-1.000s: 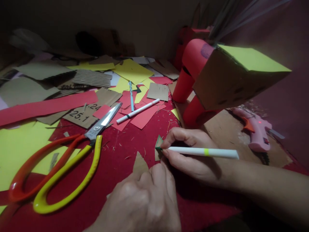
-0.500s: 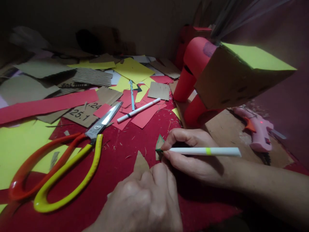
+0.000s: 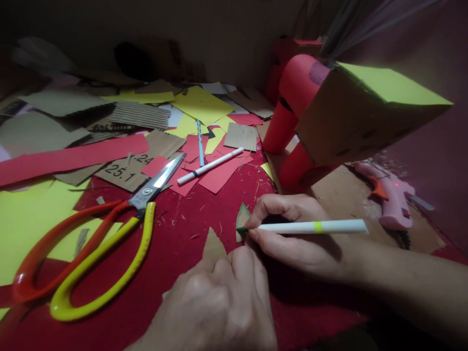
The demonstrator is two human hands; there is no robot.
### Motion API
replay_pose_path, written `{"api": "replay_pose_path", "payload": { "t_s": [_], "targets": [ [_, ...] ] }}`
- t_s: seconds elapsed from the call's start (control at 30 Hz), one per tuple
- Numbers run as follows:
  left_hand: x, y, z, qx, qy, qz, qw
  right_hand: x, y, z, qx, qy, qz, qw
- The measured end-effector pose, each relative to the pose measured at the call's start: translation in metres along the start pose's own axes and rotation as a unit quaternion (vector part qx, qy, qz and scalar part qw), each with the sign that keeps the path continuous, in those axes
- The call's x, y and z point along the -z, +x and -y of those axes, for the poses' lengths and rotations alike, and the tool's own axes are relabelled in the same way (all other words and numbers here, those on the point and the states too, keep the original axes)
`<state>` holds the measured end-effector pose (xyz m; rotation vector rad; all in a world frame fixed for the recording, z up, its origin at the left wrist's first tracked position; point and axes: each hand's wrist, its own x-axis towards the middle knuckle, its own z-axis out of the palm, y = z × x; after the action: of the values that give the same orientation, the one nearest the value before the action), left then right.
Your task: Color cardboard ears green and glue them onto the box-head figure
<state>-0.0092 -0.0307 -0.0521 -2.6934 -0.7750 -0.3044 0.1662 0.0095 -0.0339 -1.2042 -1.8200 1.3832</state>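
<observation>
In my right hand (image 3: 298,234) is a white felt-tip marker (image 3: 314,227) with a yellow-green band, pinched between thumb and fingers. Its tip meets a small pointed cardboard piece (image 3: 243,214) that has green along its edges and a darker green patch. My left hand (image 3: 223,297) is closed, knuckles up, its fingertips at the lower end of that piece, where the grip is partly hidden. A second pointed cardboard piece (image 3: 214,246), plain brown, shows from under the left knuckles. To the left lie large scissors (image 3: 146,192) with orange and yellow handles, blades slightly apart.
A cardboard box form (image 3: 343,117) with a yellow top and red tubes stands at right. Behind my right arm lies a pink glue gun (image 3: 395,195). Another white marker (image 3: 210,166), a light-blue stick (image 3: 200,144) and paper and cardboard scraps (image 3: 124,170) cover the back left.
The marker's rear end has shifted slightly to the right and up, and its tip has moved a little on the cardboard piece. My left hand stays in place.
</observation>
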Motion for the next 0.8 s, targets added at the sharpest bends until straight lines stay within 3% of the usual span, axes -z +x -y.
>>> {"api": "replay_pose_path", "payload": {
  "t_s": [0.37, 0.6, 0.8],
  "targets": [
    [0.0041, 0.0047, 0.0009, -0.01, 0.045, -0.006, 0.999, 0.0007, -0.0011, -0.0004, -0.007, 0.007, -0.012, 1.0],
    [0.0008, 0.0065, 0.0003, -0.018, 0.045, -0.033, 0.998, 0.002, -0.0018, 0.0013, -0.031, 0.016, 0.015, 0.999],
    [0.0021, 0.0046, 0.0011, -0.01, 0.044, -0.016, 0.999, -0.0002, -0.0012, -0.0022, -0.001, 0.003, -0.029, 1.0]
  ]
}}
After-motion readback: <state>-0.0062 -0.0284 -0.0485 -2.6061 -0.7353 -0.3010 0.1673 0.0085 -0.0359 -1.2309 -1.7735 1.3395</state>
